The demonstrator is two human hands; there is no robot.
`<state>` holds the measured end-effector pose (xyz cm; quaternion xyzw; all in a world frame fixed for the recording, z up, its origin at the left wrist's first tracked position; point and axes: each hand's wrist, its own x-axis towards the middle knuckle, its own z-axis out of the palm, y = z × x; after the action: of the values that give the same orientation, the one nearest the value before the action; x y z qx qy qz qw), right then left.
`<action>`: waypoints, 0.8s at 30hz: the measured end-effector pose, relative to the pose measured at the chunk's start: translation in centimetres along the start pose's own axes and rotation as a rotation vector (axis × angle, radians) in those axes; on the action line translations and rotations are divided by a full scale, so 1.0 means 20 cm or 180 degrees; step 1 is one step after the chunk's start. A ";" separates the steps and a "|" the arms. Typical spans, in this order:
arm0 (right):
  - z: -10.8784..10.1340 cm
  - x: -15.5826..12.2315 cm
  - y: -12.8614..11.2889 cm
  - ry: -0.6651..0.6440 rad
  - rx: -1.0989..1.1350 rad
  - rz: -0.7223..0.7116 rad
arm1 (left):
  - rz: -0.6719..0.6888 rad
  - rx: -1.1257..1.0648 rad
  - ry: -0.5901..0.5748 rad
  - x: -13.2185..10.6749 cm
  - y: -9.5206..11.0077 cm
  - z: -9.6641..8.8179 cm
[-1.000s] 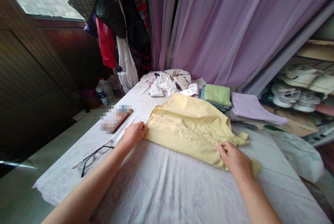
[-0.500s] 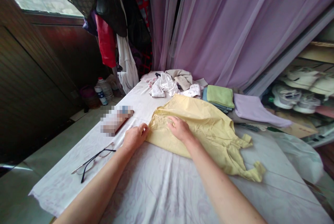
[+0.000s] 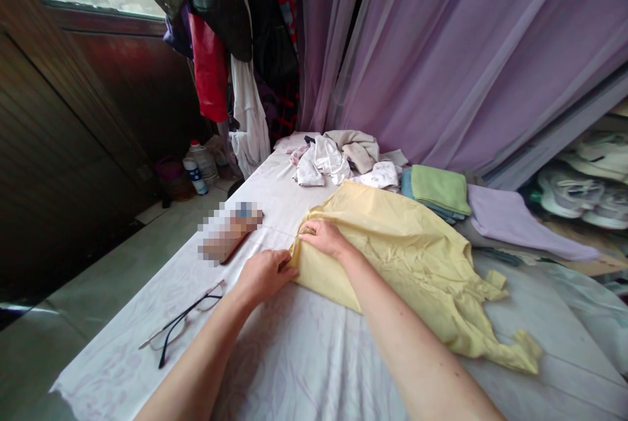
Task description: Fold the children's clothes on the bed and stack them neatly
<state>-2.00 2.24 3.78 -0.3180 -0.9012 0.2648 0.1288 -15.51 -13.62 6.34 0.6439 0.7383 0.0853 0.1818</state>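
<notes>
L hand [image 3: 267, 274] & R hand [image 3: 322, 238] both pinching yellow cuffed garment [image 3: 407, 241] at its 9 o'clock edge; garment's on patterned sheet [image 3: 314, 362]. Loose pinch → edge prob. slips, bunches; L hand swinging twd 8 o'clock might knock eyeglasses [image 3: 189, 309].

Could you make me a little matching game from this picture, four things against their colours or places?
Things:
1. garment
2. eyeglasses
3. square folded cloth
4. curtain

Colours or places:
A. green, atop a stack
B. hanging at the back
C. yellow and wrinkled
D. left of the left forearm

Pairs: 1-C, 2-D, 3-A, 4-B
</notes>
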 end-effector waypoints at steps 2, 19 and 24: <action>0.03 0.01 0.01 0.0158 -0.0116 -0.0023 | -0.0125 0.0007 0.0054 -0.01 0.01 0.00; 0.10 -0.01 0.11 0.0734 0.0183 -0.0390 | 0.0499 -0.1989 0.0303 0.03 -0.04 0.08; 0.11 -0.01 0.12 0.0850 0.0224 -0.0428 | 0.0255 -0.1815 0.0211 0.03 -0.04 0.08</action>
<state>-1.50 2.82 0.56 -0.2846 -0.8855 0.2424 0.2760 -15.63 -13.36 4.53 0.5923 0.6640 0.3175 0.3277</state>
